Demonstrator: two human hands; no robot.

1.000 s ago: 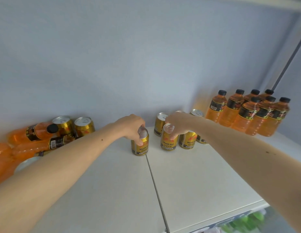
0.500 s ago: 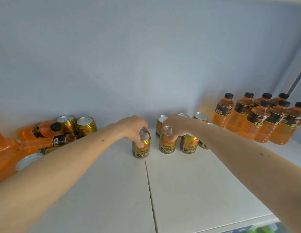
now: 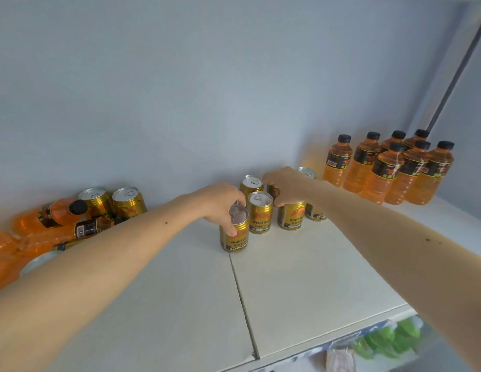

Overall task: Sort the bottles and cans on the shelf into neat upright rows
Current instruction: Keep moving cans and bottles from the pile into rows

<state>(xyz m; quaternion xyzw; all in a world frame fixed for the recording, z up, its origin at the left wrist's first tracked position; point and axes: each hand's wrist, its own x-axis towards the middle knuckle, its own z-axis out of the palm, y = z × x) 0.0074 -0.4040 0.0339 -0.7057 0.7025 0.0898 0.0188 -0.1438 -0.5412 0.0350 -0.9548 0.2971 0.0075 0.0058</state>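
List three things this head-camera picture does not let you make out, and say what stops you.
1. Top of the can under the right hand: the hand covers it.
2. Bottles lying at far left: cut off by the frame edge and the left forearm, so their number is unclear.
3. Green items below the shelf: blurred and partly hidden by its front edge.

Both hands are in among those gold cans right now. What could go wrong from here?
The left hand grips a can standing on the seam between shelf boards, so it might rock. The right hand reaches over tightly packed upright cans; a nudge could topple several. The lying bottles on the left could roll.
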